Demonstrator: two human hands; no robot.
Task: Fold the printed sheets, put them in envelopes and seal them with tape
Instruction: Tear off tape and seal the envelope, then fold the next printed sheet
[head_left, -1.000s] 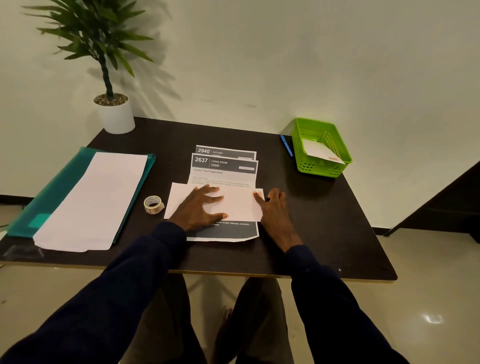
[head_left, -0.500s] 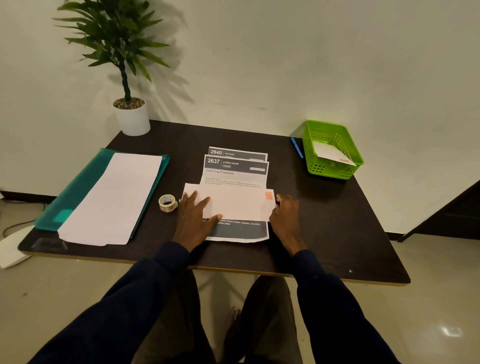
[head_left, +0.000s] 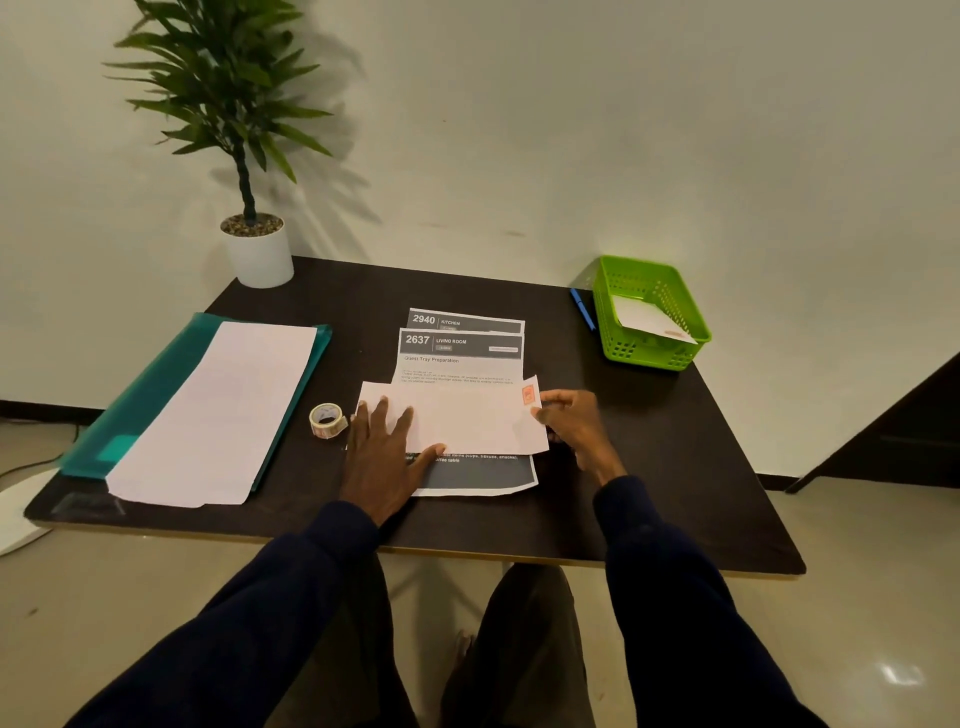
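Table (head_left: 649, 467), dark, stands against a pale wall (head_left: 571, 130), potted plant (head_left: 257, 249) at its far left corner, green basket (head_left: 644, 356) far right. Mid-table the envelope (head_left: 467, 415) lies across the printed sheets (head_left: 462, 358); left hand (head_left: 382, 452) presses it flat, spread wide, right hand (head_left: 576, 423) pinches its right end

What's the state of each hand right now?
Left hand: open, fingers spread flat, pressing the left end of the envelope.
Right hand: fingers curled, pinching the envelope's right edge.

green basket (head_left: 623, 306), teal folder (head_left: 156, 384), black table (head_left: 649, 467)
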